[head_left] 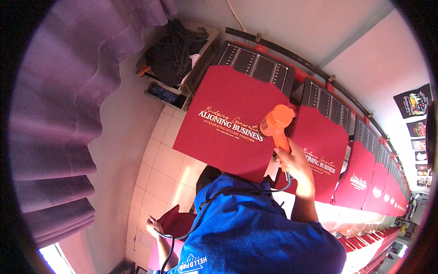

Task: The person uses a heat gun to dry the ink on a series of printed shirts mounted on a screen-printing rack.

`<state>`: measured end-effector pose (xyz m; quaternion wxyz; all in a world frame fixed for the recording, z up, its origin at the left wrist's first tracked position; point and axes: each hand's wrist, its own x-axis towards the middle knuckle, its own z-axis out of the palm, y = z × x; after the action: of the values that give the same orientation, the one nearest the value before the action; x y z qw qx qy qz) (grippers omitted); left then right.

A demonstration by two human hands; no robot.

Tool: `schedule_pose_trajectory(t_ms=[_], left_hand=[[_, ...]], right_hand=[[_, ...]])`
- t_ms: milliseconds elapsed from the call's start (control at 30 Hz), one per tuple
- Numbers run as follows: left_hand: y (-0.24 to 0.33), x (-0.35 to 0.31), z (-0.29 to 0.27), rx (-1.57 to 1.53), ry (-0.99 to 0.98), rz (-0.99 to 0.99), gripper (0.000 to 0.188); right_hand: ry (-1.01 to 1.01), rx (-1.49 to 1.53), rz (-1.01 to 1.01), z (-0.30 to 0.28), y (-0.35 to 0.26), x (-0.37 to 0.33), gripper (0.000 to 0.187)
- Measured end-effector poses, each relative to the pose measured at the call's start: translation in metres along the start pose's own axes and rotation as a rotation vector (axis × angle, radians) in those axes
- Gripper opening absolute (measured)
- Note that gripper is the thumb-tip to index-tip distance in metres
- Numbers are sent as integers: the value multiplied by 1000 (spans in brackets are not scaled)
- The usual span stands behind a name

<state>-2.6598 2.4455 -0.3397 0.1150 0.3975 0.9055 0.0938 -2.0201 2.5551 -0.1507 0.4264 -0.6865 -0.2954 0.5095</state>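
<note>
My right hand [294,160] is closed round the handle of an orange heat gun [278,119]. The gun's nozzle points left, close over the end of the white and gold print on a maroon fabric panel [228,96]. That panel lies flat on a black printing board [255,64] with white ruler marks. From the handle's base a dark cable [278,189] runs down across my blue shirt. At lower left, my left hand [154,225] is by the edge of another maroon piece [175,222], fingers loosely bent and apart, with nothing visible in them. The cable loops past that forearm.
More maroon panels [319,137] on boards run in a row to the right, beside a dark rail [315,68]. Another row [374,242] stands at lower right. A bin of dark cloth [171,57] sits at upper left. A purple curtain [59,123] hangs left.
</note>
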Motion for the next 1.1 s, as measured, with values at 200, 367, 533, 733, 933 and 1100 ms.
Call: schedule_pose_trajectory(t_ms=[200,367,533,733,933,1100], left_hand=[[32,-15,-15,35,8,-15,46],[31,-8,-12,40,41,41,44],[-4,-7,5,12,73,49,49],[-22,0,13,99,207,231,50],[6,-8,-4,37,46,24,50],[8,-1,0,55,35,7,51]], right_hand=[[8,5,63,-3,-3,-4,32],[45,8,-53,4,9,-4,29],[-82,43,96,12,-12,-21,25],[-71,10,93,17,-13,-30,23],[-72,27,122,20,-17,-29,24],[-85,-70,134,19,-17,-27,32]])
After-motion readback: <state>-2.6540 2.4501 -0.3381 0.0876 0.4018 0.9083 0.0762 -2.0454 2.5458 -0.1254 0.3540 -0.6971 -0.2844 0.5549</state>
